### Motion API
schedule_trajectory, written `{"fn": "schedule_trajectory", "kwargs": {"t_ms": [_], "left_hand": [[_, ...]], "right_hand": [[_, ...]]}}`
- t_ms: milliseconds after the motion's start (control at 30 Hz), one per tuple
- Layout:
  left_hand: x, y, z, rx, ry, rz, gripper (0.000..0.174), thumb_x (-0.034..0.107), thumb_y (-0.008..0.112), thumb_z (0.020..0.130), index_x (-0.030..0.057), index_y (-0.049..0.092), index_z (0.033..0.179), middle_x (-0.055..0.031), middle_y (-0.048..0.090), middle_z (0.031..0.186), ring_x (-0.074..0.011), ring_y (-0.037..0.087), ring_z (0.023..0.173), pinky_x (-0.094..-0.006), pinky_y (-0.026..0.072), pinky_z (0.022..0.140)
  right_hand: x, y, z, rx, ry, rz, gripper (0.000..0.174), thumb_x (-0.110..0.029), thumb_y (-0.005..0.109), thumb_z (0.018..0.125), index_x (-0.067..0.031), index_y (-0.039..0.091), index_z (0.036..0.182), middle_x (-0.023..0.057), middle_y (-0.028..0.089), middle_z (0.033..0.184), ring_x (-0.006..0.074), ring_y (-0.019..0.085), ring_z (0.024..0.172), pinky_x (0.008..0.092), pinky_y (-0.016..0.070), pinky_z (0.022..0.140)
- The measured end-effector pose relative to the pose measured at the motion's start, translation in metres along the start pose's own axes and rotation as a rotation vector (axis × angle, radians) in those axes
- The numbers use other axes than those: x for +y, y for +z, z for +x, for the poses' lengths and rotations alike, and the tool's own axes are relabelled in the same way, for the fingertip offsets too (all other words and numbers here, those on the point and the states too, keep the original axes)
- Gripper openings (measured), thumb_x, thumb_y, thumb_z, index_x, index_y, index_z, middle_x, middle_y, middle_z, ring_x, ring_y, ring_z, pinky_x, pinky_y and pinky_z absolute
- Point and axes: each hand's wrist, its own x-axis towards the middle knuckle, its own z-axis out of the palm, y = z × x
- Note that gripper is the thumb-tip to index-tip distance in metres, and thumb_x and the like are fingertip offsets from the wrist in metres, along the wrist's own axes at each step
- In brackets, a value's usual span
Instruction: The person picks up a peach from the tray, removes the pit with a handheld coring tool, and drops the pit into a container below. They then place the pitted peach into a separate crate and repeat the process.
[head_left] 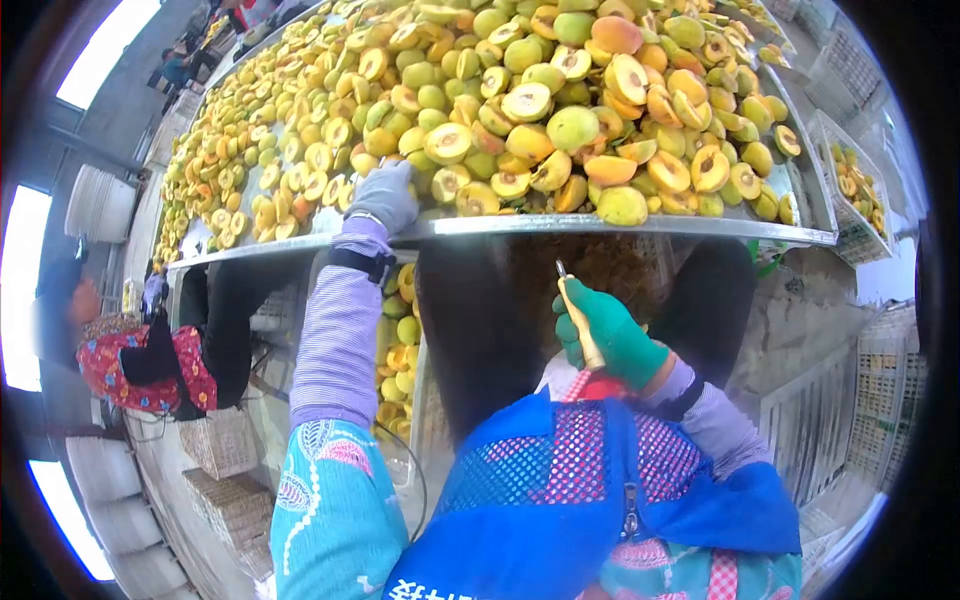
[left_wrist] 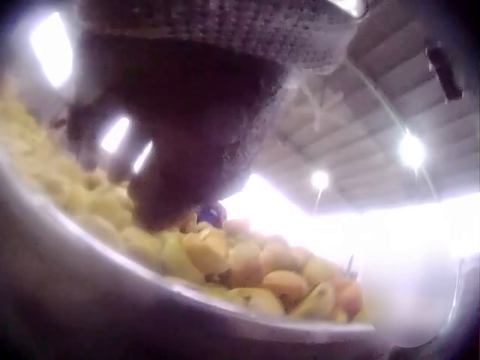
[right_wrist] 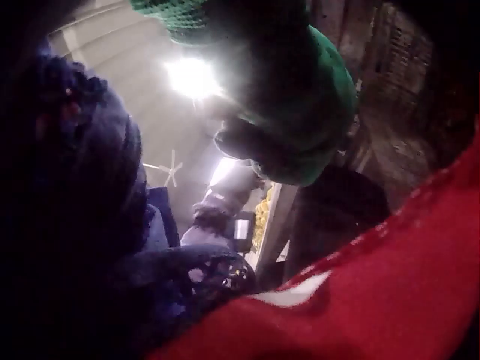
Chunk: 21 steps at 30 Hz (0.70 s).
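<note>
A long metal table (head_left: 600, 225) is heaped with whole and halved yellow fruit (head_left: 520, 100). My left hand (head_left: 385, 195), in a grey glove, reaches over the table's near rim onto the fruit. In the left wrist view the left hand (left_wrist: 195, 112) spreads its fingers down on the fruit (left_wrist: 247, 262), enclosing nothing that I can make out. My right hand (head_left: 605, 335), in a green glove, stays below the table edge near my chest. It grips a wooden-handled tool (head_left: 575, 310) with a small metal tip pointing up. The right wrist view shows only the right hand (right_wrist: 292, 112) in its green glove from below.
A wire crate (head_left: 850, 190) with fruit stands at the table's right end. More fruit (head_left: 400, 350) lies in a container under the table. A person in red floral sleeves (head_left: 140, 365) sits at the left, with woven baskets (head_left: 220, 445) on the floor.
</note>
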Motion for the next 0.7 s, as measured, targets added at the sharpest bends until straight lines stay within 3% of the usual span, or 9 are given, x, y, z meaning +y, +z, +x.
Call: {"fn": "schedule_trajectory", "kwargs": {"t_ms": [100,267,300,333,400,467,533,667,700], "left_hand": [[0.004,-0.033,-0.002,-0.118,0.010,-0.043,0.046,0.020,0.067,0.074,0.0067,0.059,0.117,-0.0120,0.061,0.112,-0.0300,0.059,0.102,-0.0378,0.0489,0.088],[0.006,-0.034,-0.043,-0.031,-0.135,-1.939,0.038,0.028,0.052,0.093,0.0009,0.056,0.120,-0.0107,0.060,0.114,-0.0222,0.061,0.100,-0.0363,0.0539,0.079],[0.024,-0.031,-0.054,0.092,0.032,-1.861,0.040,0.030,0.051,0.093,0.0013,0.056,0.121,-0.0131,0.060,0.112,-0.0239,0.062,0.098,-0.0404,0.0538,0.081],[0.041,-0.032,-0.060,-0.055,-0.017,-2.155,0.043,0.033,0.050,0.093,0.0009,0.054,0.121,-0.0126,0.061,0.110,-0.0239,0.062,0.097,-0.0389,0.0536,0.082],[0.072,-0.030,-0.078,0.449,0.408,-0.898,0.041,0.031,0.049,0.095,-0.0009,0.053,0.120,-0.0125,0.061,0.109,-0.0223,0.061,0.099,-0.0352,0.0536,0.082],[0.099,-0.026,-0.082,0.169,0.290,-1.723,0.038,0.027,0.049,0.096,-0.0024,0.053,0.119,-0.0127,0.061,0.108,-0.0210,0.062,0.097,-0.0318,0.0531,0.082],[0.115,-0.023,-0.084,0.047,0.194,-2.009,0.035,0.024,0.049,0.096,-0.0037,0.053,0.117,-0.0129,0.061,0.107,-0.0197,0.062,0.095,-0.0294,0.0528,0.082],[0.137,-0.018,-0.084,0.265,0.189,-1.743,0.029,0.019,0.051,0.095,-0.0028,0.054,0.115,-0.0116,0.063,0.102,-0.0180,0.062,0.090,-0.0273,0.0522,0.077],[0.137,-0.024,-0.088,0.166,0.154,-1.899,0.028,0.017,0.051,0.095,-0.0021,0.055,0.114,-0.0111,0.063,0.102,-0.0178,0.062,0.090,-0.0274,0.0520,0.077]], "right_hand": [[-0.012,0.007,-0.009,-0.002,-0.100,-0.105,0.035,-0.046,0.053,0.092,-0.0110,0.054,0.091,-0.0011,0.050,0.060,0.0096,0.045,0.044,0.0242,0.0370,0.040],[-0.016,0.026,0.016,0.105,-0.526,-0.530,0.035,-0.039,0.054,0.093,-0.0047,0.056,0.093,0.0079,0.055,0.063,0.0200,0.055,0.054,0.0329,0.0434,0.047],[-0.017,0.032,0.022,0.125,-0.657,-0.627,0.035,-0.038,0.055,0.093,-0.0034,0.057,0.094,0.0106,0.056,0.064,0.0234,0.057,0.056,0.0352,0.0449,0.049],[-0.021,0.039,0.022,0.131,-0.704,-0.728,0.033,-0.035,0.054,0.093,-0.0032,0.057,0.100,0.0158,0.058,0.069,0.0315,0.059,0.064,0.0403,0.0458,0.053],[-0.025,0.045,0.025,0.175,-0.968,-0.981,0.031,-0.032,0.053,0.093,-0.0035,0.058,0.105,0.0212,0.061,0.074,0.0403,0.061,0.071,0.0470,0.0465,0.058],[-0.025,0.043,0.030,0.269,-1.227,-1.160,0.028,-0.031,0.052,0.094,-0.0041,0.057,0.103,0.0213,0.061,0.073,0.0411,0.061,0.068,0.0490,0.0462,0.057],[-0.028,0.039,0.033,0.306,-1.254,-1.241,0.027,-0.030,0.051,0.094,-0.0038,0.055,0.100,0.0216,0.060,0.071,0.0413,0.060,0.066,0.0494,0.0460,0.056],[-0.026,0.033,0.030,0.378,-1.407,-1.429,0.027,-0.028,0.050,0.094,-0.0013,0.053,0.095,0.0224,0.058,0.069,0.0417,0.059,0.064,0.0499,0.0452,0.054],[-0.025,0.032,0.030,0.387,-1.419,-1.429,0.028,-0.028,0.049,0.094,-0.0006,0.052,0.095,0.0226,0.058,0.070,0.0418,0.058,0.064,0.0501,0.0450,0.054]]}}
